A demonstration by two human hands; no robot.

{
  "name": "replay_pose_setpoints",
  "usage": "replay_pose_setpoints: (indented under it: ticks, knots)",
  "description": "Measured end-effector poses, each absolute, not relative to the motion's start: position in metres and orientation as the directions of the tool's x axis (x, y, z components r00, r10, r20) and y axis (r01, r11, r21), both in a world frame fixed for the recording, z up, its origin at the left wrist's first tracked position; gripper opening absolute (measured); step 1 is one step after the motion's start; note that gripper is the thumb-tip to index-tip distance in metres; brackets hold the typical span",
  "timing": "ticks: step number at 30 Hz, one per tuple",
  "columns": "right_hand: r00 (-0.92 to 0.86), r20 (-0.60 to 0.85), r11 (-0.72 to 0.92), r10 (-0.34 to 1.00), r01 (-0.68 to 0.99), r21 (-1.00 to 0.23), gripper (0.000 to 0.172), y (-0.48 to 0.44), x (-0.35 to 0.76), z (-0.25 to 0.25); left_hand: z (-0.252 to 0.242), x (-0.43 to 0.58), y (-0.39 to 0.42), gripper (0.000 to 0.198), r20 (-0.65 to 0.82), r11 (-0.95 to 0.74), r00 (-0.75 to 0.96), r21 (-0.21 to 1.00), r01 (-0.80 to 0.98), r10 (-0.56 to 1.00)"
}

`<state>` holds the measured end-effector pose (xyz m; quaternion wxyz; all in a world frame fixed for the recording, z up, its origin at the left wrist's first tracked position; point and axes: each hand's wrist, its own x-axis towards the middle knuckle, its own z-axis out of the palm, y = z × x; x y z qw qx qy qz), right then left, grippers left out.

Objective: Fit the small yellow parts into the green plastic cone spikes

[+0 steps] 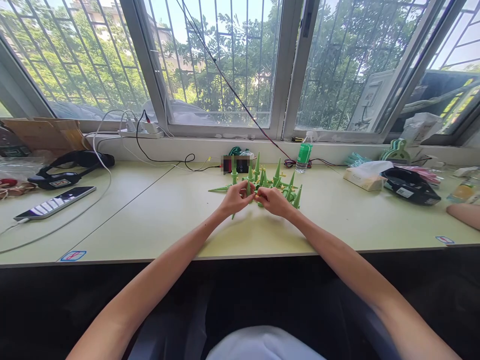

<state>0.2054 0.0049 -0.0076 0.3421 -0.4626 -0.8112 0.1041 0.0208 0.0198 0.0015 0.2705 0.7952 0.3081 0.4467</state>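
Observation:
A cluster of green plastic pieces with pointed cone tips (276,175) stands and lies on the pale table in front of me. My left hand (237,198) is closed around one slim green cone-tipped piece (248,188), which points upward between its fingers. Right beside it, almost touching, my right hand (275,201) is pinched shut at the front of the cluster. What its fingertips hold is too small and hidden to make out. Small yellow parts (284,175) show among the green pieces. A long green spike (218,189) sticks out to the left of my left hand.
Behind the cluster stand a water bottle (304,152) and a small dark device (240,164). To the left lie a phone (55,202) on a cable and a black strap headset (71,169). A tissue pack (367,175) and another headset (410,186) sit right, near another person's arm (465,214).

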Motion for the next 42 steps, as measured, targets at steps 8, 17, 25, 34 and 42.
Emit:
replay_pose_setpoints:
  ticks: [8,17,25,34,42]
  knots:
    - [-0.344,0.479,0.562,0.808,0.694,-0.450,0.023,0.0062,0.2061,-0.0080,0.0053,0.0206,0.0156,0.015,0.557,-0.692,0.432,0.666,0.279,0.709]
    - [-0.294,0.517,0.570,0.804,0.628,-0.529,0.024,0.0060,0.2066,-0.0072,0.0023,0.0211,0.0193,0.021,0.538,-0.664,0.399,0.665,0.340,0.743]
    - [-0.327,0.539,0.614,0.776,0.586,-0.528,0.028,0.0071,0.2077,-0.0073,-0.0005,0.0207,0.0227,0.026,0.513,-0.628,0.387,0.724,0.285,0.766]
    - [-0.318,0.537,0.608,0.781,0.582,-0.539,0.032,0.0026,0.2061,-0.0029,-0.0009,0.0203,0.0235,0.029,0.526,-0.628,0.371,0.738,0.249,0.765]
    - [-0.309,0.553,0.617,0.774,0.568,-0.545,0.034,0.0051,0.2063,-0.0049,-0.0004,0.0211,0.0226,0.033,0.521,-0.621,0.375,0.749,0.230,0.767]
